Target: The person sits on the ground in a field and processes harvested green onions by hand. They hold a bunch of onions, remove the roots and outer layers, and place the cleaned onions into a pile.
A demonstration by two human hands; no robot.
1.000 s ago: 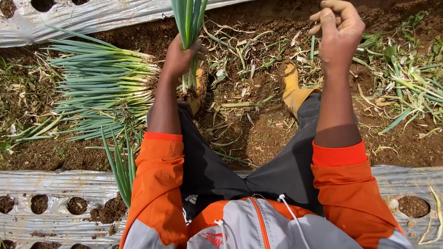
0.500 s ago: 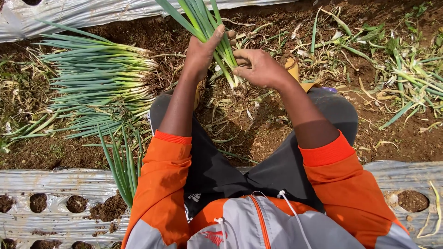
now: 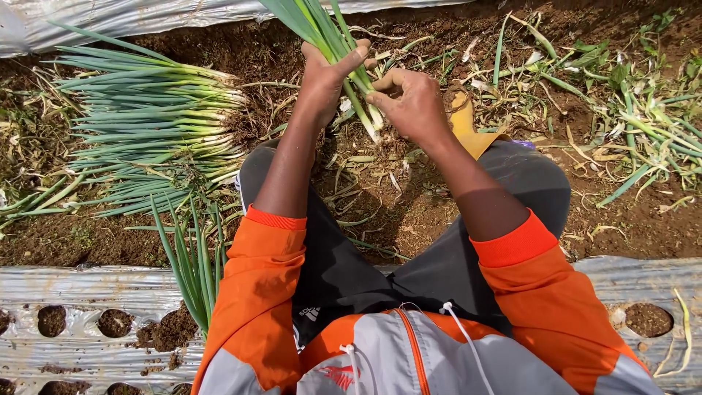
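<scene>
Your left hand (image 3: 325,77) is raised in front of you, forearm running up from the orange sleeve (image 3: 259,292), fingers wrapped tight round a small bunch of green onions (image 3: 322,29); leaves run up and left out of frame, white stems angle down and right below the fist; your right hand (image 3: 413,102) sits just beside the left, wrist bent, thumb and fingertips pinched on the lower white stems near the root end, other fingers curled; both hands are on the same bunch, held above the bare soil (image 3: 409,212) between your knees; stalk count in the bunch: cannot tell, they overlap; one pile of pulled green onions (image 3: 146,124) lies on the ground to your left, white ends pointing right, well apart from the hands; one loose clump of green leaves (image 3: 190,263) stands by your left sleeve; two strips of silver plastic mulch (image 3: 88,292) in view, one near, one far; five planting holes visible in the near strip, soil in each; one yellow boot (image 3: 468,124) shows just past your right hand; scattered trimmings (image 3: 643,132) lie at right.
</scene>
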